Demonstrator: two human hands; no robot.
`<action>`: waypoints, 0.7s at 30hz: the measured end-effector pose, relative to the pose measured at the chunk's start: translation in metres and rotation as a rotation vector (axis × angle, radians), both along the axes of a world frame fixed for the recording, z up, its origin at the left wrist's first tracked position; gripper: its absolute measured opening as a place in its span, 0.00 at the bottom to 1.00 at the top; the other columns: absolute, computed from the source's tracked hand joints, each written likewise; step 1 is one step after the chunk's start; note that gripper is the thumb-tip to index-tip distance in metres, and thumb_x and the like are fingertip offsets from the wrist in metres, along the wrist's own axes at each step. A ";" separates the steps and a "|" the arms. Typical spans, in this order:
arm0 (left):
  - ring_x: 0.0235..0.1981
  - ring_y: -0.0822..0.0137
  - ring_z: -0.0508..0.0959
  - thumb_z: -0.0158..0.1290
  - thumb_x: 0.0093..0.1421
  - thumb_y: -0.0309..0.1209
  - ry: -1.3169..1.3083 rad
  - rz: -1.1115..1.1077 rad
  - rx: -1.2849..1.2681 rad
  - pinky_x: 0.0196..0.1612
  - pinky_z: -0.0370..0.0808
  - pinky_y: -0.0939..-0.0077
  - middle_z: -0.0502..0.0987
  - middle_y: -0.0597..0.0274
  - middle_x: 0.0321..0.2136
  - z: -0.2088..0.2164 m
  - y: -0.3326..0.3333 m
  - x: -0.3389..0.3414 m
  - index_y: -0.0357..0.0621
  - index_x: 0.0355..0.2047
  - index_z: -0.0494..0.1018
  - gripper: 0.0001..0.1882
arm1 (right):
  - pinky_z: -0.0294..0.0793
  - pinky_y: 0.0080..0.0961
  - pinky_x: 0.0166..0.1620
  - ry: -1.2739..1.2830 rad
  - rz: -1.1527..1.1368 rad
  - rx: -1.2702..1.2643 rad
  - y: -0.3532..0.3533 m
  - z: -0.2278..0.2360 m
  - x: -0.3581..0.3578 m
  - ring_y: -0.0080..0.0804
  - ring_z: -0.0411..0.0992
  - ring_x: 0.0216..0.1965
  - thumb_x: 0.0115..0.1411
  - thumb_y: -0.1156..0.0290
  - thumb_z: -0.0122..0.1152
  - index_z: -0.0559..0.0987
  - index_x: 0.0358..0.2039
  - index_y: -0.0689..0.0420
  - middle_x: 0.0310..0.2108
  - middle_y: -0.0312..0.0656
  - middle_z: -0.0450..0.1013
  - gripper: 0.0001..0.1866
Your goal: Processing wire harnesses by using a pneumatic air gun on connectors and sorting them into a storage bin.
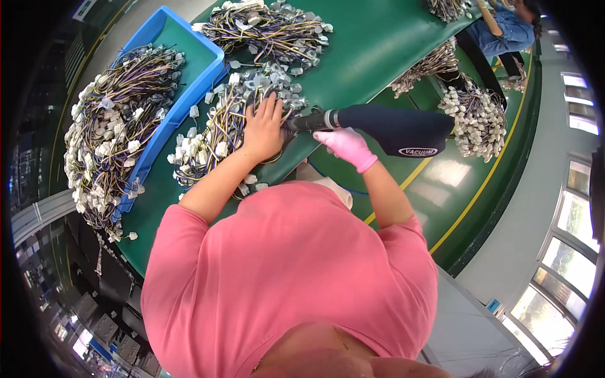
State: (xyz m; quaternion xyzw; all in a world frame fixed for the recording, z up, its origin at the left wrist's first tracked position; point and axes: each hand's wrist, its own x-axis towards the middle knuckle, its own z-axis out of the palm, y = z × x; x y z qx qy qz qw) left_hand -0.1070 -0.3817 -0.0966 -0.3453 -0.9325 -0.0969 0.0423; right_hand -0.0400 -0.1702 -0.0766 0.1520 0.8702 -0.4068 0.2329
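My bare left hand (265,129) lies with its fingers stretched and a little apart on a heap of wire harnesses (217,135). The harnesses have yellow, dark and white wires with white and clear plastic connectors. A pink glove covers my right hand (346,146), which is closed just under the metal neck of a handheld vacuum gun (313,121). Its grip is mostly hidden by the glove. The nozzle end points into the harnesses beside my left hand, its tip out of sight. A dark cloth bag (394,126) extends from the gun toward the right.
The heap rests on a green-topped table (359,57). A blue tray (217,63) overflowing with harnesses stands at the left, with another harness bundle (268,31) behind. More bundles (472,120) hang beyond the table's right edge. A person in blue (507,31) is at the far right.
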 end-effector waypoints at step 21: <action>0.58 0.48 0.55 0.64 0.38 0.39 -0.059 0.339 0.260 0.57 0.51 0.53 0.55 0.43 0.56 0.056 -0.060 0.028 0.38 0.57 0.53 0.48 | 0.56 0.14 0.14 -0.044 -0.269 -0.325 -0.003 0.016 -0.038 0.16 0.59 0.10 0.53 0.52 0.54 0.72 0.21 0.52 0.11 0.28 0.63 0.16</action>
